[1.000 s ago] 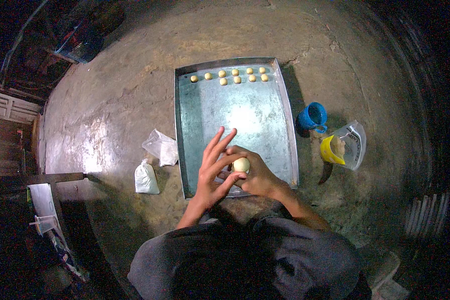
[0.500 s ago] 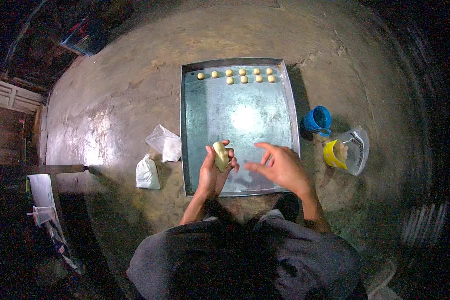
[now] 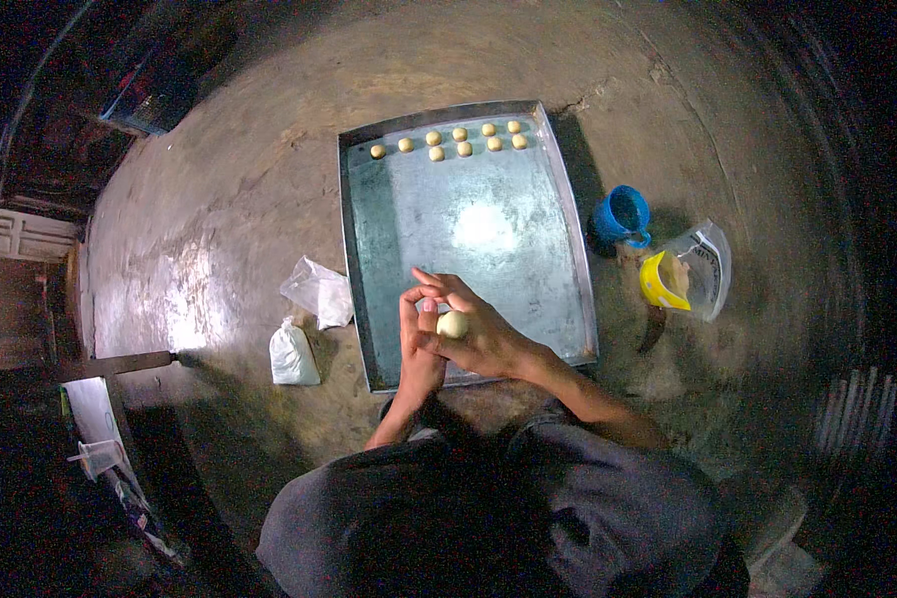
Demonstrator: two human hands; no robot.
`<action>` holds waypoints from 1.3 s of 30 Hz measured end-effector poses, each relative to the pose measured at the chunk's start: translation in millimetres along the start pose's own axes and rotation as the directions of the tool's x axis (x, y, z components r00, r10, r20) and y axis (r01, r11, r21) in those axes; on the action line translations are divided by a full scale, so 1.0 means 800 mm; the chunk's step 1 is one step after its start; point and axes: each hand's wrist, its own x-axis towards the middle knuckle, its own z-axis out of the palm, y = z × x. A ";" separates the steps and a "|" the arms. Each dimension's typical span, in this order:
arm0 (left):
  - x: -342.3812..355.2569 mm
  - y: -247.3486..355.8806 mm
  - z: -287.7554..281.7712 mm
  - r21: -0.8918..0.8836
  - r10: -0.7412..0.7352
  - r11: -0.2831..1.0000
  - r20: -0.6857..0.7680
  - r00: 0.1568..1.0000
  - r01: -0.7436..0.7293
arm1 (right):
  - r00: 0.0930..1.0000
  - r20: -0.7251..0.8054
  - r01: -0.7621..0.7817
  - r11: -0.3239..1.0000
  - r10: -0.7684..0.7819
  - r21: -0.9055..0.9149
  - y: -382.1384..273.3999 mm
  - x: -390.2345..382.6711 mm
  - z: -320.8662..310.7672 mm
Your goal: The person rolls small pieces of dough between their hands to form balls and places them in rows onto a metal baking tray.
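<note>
My left hand (image 3: pixel 419 349) and my right hand (image 3: pixel 493 344) are pressed together over the near part of a metal tray (image 3: pixel 419 219). A smooth, pale ball of dough (image 3: pixel 452 324) bulges up where they meet, in the fork of my right thumb and forefinger. The left fingers are bent against the right hand; any dough inside them is hidden. Several small dough balls (image 3: pixel 464 149) lie in two uneven rows along the tray's far end.
Right of the tray stand a blue plastic mug (image 3: pixel 624 215) and an opened yellow-and-clear bag (image 3: pixel 666 281). On the left lie a tied bag of white powder (image 3: pixel 292 355) and a clear plastic bag (image 3: pixel 319 291). A wooden beam (image 3: pixel 120 366) lies farther left.
My right hand has come in from the right and closed against the left. The long dough lump in my left hand now shows as a round ball between both hands. The view has tilted slightly.
</note>
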 end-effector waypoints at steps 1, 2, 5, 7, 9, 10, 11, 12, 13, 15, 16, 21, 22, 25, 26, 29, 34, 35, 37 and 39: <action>-0.001 -0.003 0.000 0.000 0.011 1.000 0.006 1.000 -0.011 | 0.999 -0.019 -0.029 0.999 0.028 -0.017 -0.001 0.001 0.001; -0.004 -0.006 0.000 -0.001 0.021 1.000 0.011 1.000 -0.021 | 0.998 -0.060 -0.008 0.996 0.003 -0.084 0.001 0.002 0.004; -0.004 0.010 -0.002 0.151 0.068 0.986 0.011 0.998 -0.069 | 0.996 -0.081 0.012 0.990 -0.023 -0.142 -0.018 0.006 0.005; -0.002 0.009 0.001 0.199 0.058 0.979 -0.006 0.998 -0.056 | 0.987 -0.154 0.006 0.980 -0.037 -0.198 -0.025 0.006 0.009; -0.002 0.001 -0.002 0.152 -0.007 0.988 -0.014 1.000 0.008 | 0.986 -0.164 -0.026 0.975 -0.011 -0.222 -0.013 0.006 0.011; -0.001 -0.006 -0.002 0.138 0.010 0.990 -0.024 1.000 -0.007 | 0.987 -0.160 -0.031 0.968 -0.010 -0.249 -0.005 0.004 0.012; -0.001 -0.014 -0.001 0.125 0.027 0.992 -0.036 0.999 -0.022 | 0.988 -0.156 -0.036 0.961 -0.008 -0.276 0.004 0.002 0.014; -0.003 -0.009 0.005 0.003 0.041 0.999 -0.037 0.998 -0.041 | 0.989 -0.145 -0.034 0.954 -0.010 -0.297 0.003 0.004 0.016; -0.004 -0.015 0.001 0.001 0.029 1.000 -0.037 0.999 -0.029 | 0.989 -0.150 -0.034 0.960 -0.008 -0.279 0.003 0.004 0.016; -0.002 -0.025 -0.005 -0.007 0.004 1.000 -0.036 0.999 -0.005 | 0.987 -0.161 -0.037 0.968 -0.003 -0.247 -0.002 0.004 0.012; -0.001 -0.024 -0.005 0.003 -0.002 1.000 -0.004 1.000 0.002 | 0.983 -0.173 0.009 0.952 -0.065 -0.307 0.000 0.002 0.010; 0.006 -0.016 -0.009 -0.075 0.053 0.996 0.120 0.991 -0.045 | 0.925 -0.251 0.119 0.846 -0.284 -0.521 -0.007 0.001 0.006; 0.004 -0.006 -0.003 -0.103 0.020 0.995 0.146 0.989 -0.005 | 0.940 -0.306 0.026 0.926 -0.152 -0.377 -0.017 0.002 0.000; -0.004 0.015 0.006 -0.123 -0.021 0.991 0.190 0.982 0.045 | 0.933 -0.358 -0.067 0.990 0.019 -0.122 -0.038 0.007 -0.012; -0.001 0.013 0.005 -0.092 0.000 0.996 0.180 0.984 0.017 | 0.929 -0.358 0.026 0.982 -0.093 -0.189 -0.036 0.007 -0.012; -0.002 0.016 0.006 -0.211 -0.112 0.967 0.145 0.983 0.142 | 0.918 -0.310 0.155 0.943 -0.247 -0.294 -0.028 0.006 -0.011; -0.009 0.039 0.006 -0.131 -0.305 0.936 0.164 0.938 0.327 | 0.958 0.032 0.287 0.953 -0.285 -0.097 -0.033 0.015 -0.040; -0.010 0.046 0.006 -0.116 -0.353 0.918 0.190 0.916 0.378 | 0.948 0.099 0.306 0.951 -0.302 -0.032 -0.028 0.016 -0.047; -0.013 0.036 -0.003 -0.181 -0.276 0.923 0.300 0.913 0.339 | 0.894 0.187 0.441 0.873 -0.407 -0.208 -0.031 0.023 -0.060; -0.017 0.029 -0.008 -0.190 -0.239 0.930 0.340 0.910 0.315 | 0.854 0.263 0.513 0.810 -0.449 -0.285 -0.035 0.024 -0.067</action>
